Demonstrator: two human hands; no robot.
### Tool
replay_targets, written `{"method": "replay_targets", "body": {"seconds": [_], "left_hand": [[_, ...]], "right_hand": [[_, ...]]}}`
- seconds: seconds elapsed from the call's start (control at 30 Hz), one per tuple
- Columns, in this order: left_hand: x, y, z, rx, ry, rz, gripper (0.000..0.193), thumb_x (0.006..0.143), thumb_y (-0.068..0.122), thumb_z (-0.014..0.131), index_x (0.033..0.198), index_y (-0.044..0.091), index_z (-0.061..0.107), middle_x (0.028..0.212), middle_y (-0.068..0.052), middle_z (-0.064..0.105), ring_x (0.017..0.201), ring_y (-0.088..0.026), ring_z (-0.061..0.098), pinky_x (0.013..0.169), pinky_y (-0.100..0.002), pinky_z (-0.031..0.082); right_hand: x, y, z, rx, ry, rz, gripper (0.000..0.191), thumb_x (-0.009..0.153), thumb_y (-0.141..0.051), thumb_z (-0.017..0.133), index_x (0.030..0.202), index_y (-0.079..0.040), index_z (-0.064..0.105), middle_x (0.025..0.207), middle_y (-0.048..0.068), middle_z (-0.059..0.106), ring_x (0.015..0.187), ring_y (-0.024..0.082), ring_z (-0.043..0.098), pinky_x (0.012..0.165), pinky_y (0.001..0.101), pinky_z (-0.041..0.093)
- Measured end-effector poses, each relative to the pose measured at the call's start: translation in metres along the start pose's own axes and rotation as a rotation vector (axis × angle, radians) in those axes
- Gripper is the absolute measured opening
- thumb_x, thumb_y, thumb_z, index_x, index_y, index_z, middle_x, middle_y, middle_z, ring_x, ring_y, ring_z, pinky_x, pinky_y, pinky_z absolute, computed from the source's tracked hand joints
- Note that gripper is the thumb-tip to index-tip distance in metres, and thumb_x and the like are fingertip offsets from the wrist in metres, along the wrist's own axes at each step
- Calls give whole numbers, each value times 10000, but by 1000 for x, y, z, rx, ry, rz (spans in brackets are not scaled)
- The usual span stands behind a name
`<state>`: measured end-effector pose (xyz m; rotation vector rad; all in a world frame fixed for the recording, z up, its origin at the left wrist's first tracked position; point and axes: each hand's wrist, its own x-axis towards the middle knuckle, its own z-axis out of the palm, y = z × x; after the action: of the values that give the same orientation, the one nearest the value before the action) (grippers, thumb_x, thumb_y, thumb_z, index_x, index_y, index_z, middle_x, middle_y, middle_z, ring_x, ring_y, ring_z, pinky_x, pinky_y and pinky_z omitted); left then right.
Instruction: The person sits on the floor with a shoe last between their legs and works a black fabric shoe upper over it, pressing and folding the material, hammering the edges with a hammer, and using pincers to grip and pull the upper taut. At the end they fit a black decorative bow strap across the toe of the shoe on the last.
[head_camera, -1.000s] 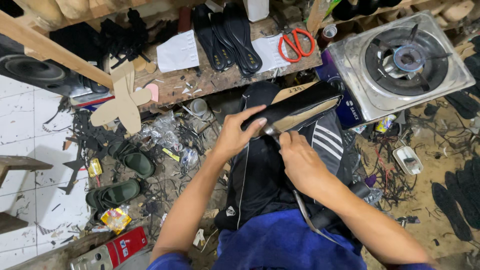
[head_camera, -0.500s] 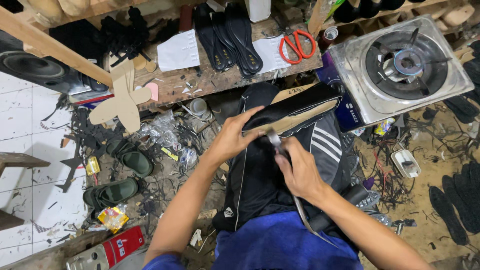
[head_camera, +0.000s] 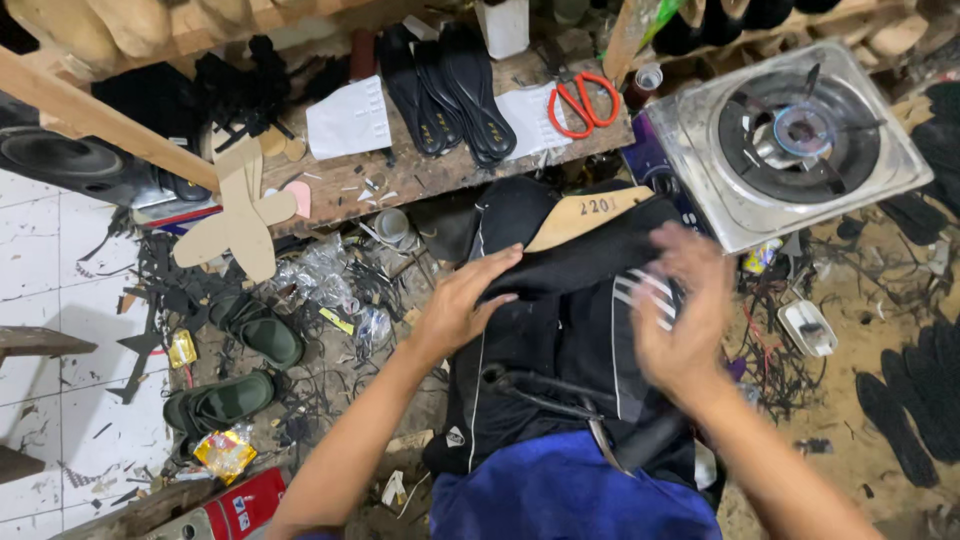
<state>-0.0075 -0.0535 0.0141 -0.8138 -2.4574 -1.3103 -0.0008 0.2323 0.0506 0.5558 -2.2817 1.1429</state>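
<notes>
Black shoe upper on a wooden last, held on the lap

The black upper (head_camera: 590, 265), matte and stretched over a pale wooden last (head_camera: 580, 215), rests on the knees; the left hand (head_camera: 465, 305) lies on its near edge, fingers flat and pressed down; the right hand (head_camera: 680, 320) is blurred just right of it, fingers spread, its hold not clear; beyond the grip a rough plank shelf (head_camera: 420, 170) carries black soles (head_camera: 450, 90) and orange scissors (head_camera: 583, 100); a steel gas stove (head_camera: 790, 140) crowds the right; green sandals (head_camera: 240, 360) lie left among scraps
</notes>
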Motion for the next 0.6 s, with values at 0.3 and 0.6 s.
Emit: {"method": "replay_targets", "body": {"seconds": [0.3, 0.6], "left_hand": [[-8, -16, 35, -328, 512, -248, 571, 846, 84, 785, 1358, 13, 544, 1414, -160, 575, 1273, -323, 588, 1079, -418, 490], [13, -4, 86, -1269, 302, -460, 588, 885, 102, 761, 1412, -31, 536, 1299, -92, 671, 1192, -176, 640, 1029, -297, 508]], "right_hand": [[-10, 89, 1, 1118, -235, 1115, 510, 899, -239, 684, 1327, 34, 639, 1219, 129, 735, 1073, 216, 698, 965, 380, 547], [-44, -36, 33, 259, -64, 136, 708, 742, -132, 846, 1369, -9, 540, 1499, 226, 436, 1375, 383, 473, 1146, 428, 405]]}}
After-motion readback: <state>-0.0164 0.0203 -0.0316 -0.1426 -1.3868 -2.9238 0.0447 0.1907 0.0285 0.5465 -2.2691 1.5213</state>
